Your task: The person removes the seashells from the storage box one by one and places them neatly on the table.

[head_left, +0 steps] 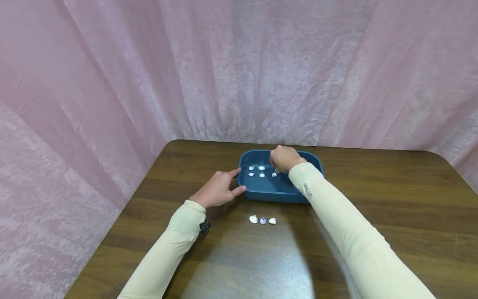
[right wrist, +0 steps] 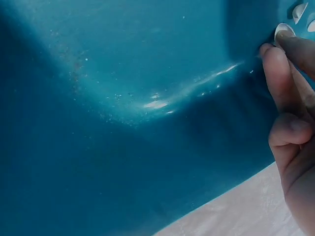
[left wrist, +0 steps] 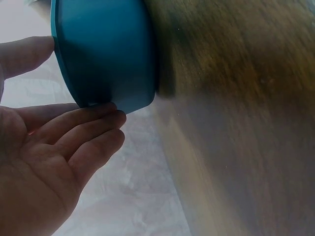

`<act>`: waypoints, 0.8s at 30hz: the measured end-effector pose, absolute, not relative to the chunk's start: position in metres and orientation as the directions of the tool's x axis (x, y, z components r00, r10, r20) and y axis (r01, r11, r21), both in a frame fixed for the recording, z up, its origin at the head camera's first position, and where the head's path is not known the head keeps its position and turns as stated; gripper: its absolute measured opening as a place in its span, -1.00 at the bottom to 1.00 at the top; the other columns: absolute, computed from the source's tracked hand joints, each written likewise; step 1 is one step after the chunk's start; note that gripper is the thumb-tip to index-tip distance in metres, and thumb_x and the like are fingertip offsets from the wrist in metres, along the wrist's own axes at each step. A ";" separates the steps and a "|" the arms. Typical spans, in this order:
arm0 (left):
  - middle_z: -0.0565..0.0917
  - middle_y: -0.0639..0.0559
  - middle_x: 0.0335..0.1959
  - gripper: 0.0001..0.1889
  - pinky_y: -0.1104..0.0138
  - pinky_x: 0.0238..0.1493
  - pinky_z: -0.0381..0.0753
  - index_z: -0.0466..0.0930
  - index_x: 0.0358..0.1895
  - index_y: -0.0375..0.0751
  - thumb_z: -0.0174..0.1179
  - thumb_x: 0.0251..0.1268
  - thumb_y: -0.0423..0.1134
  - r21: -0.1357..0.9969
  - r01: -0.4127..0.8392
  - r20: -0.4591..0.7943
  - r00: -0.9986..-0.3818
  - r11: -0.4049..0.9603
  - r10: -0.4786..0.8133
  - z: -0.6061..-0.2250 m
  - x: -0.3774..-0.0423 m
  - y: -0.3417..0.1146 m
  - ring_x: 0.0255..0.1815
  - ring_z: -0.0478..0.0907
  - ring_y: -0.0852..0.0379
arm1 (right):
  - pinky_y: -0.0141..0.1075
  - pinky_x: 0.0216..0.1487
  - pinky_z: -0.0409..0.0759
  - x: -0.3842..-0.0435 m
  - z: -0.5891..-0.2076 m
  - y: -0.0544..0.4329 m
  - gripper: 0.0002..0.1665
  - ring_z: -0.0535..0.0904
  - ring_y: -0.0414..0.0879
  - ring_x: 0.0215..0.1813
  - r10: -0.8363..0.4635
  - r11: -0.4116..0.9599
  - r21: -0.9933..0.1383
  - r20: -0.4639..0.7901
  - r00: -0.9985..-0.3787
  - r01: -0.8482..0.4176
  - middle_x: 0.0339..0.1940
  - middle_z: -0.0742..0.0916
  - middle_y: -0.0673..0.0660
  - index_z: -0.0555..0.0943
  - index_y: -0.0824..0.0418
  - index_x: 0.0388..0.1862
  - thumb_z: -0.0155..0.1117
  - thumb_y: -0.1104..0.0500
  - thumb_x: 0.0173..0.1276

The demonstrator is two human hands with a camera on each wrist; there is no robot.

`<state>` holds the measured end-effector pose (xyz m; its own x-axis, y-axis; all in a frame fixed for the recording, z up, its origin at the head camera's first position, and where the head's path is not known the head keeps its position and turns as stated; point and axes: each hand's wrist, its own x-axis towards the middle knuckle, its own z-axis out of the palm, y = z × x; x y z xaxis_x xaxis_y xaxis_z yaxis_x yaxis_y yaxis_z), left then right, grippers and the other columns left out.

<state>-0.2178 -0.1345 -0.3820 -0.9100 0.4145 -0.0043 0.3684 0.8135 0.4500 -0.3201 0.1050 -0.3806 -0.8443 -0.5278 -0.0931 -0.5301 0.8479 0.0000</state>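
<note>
A blue plastic basin (head_left: 278,198) stands on the table, several small pale seashells (head_left: 262,175) lying in two rows on its floor. Straight fingers of my left hand (head_left: 216,190) touch the basin's left end, with the thumb at the rim; the left wrist view shows the fingertips along the outer wall (left wrist: 108,54). Inside the basin, my right hand (head_left: 284,158) reaches down toward the right end of the rows. Its thumb and fingertips pinch a white seashell (right wrist: 282,29) at the basin floor. My right hand covers part of the rows in the head view.
Three more shells sit side by side on the table before the basin: a white one (head_left: 253,219), a purplish one (head_left: 263,220) and another white one (head_left: 273,221). The wooden table (head_left: 392,199) backs onto a pink curtain (head_left: 239,74).
</note>
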 end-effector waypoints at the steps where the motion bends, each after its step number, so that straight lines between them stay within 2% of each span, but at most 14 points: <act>1: 0.48 -0.22 0.42 -0.27 0.06 0.38 0.53 0.29 0.50 -0.31 0.21 0.42 0.04 0.450 0.369 -0.004 -0.910 0.813 0.415 -0.382 -0.218 -0.134 0.41 0.50 -0.06 | -0.17 -0.15 0.73 -0.320 -0.381 0.105 -0.95 0.68 -0.10 -0.32 -0.529 0.848 0.000 -0.092 -0.844 -0.531 -0.25 0.82 0.09 0.78 0.14 -0.34 0.47 0.28 0.25; 9: 0.48 -0.22 0.42 -0.28 0.06 0.39 0.52 0.29 0.49 -0.31 0.21 0.42 0.04 0.449 0.365 -0.008 -0.911 0.815 0.413 -0.382 -0.218 -0.134 0.41 0.50 -0.06 | -0.17 -0.18 0.73 -0.321 -0.379 0.108 -0.90 0.66 -0.11 -0.35 -0.532 0.846 -0.029 -0.105 -0.840 -0.532 -0.30 0.81 0.07 0.78 0.12 -0.39 0.43 0.30 0.27; 16: 0.48 -0.22 0.42 -0.27 0.05 0.39 0.52 0.29 0.50 -0.31 0.22 0.42 0.04 0.448 0.367 -0.006 -0.911 0.815 0.413 -0.381 -0.218 -0.132 0.41 0.50 -0.07 | -0.23 -0.31 0.66 -0.320 -0.373 0.112 -0.82 0.61 -0.12 -0.45 -0.525 0.851 -0.049 -0.115 -0.843 -0.523 -0.47 0.77 0.03 0.74 0.11 -0.51 0.39 0.30 0.28; 24: 0.49 -0.24 0.42 -0.28 0.05 0.37 0.53 0.29 0.49 -0.32 0.22 0.42 0.03 0.433 0.377 0.000 -0.908 0.818 0.419 -0.381 -0.218 -0.132 0.40 0.51 -0.07 | -0.28 -0.40 0.59 -0.319 -0.364 0.110 -0.75 0.57 -0.12 -0.48 -0.564 0.825 -0.054 -0.070 -0.823 -0.562 -0.54 0.73 0.04 0.69 0.13 -0.59 0.38 0.38 0.24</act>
